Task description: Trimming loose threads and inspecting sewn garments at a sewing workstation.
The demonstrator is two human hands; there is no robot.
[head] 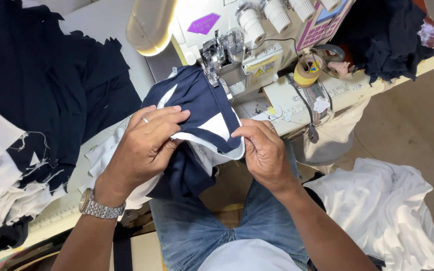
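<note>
Where left hand [144,145] covers navy fabric [202,108], right hand [262,150] pinching edge

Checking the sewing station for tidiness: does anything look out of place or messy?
Yes. A heap of white cloth lies on the floor at the right, and frayed navy offcuts sprawl over the table's left side.

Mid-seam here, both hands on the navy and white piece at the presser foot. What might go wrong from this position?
The left hand presses the navy and white fabric close to the presser foot, so fingertips may drift toward the needle. The right hand pinches the folded edge; a slip might skew the seam. Loose fabric hanging over the table edge may drag it off line.
</note>
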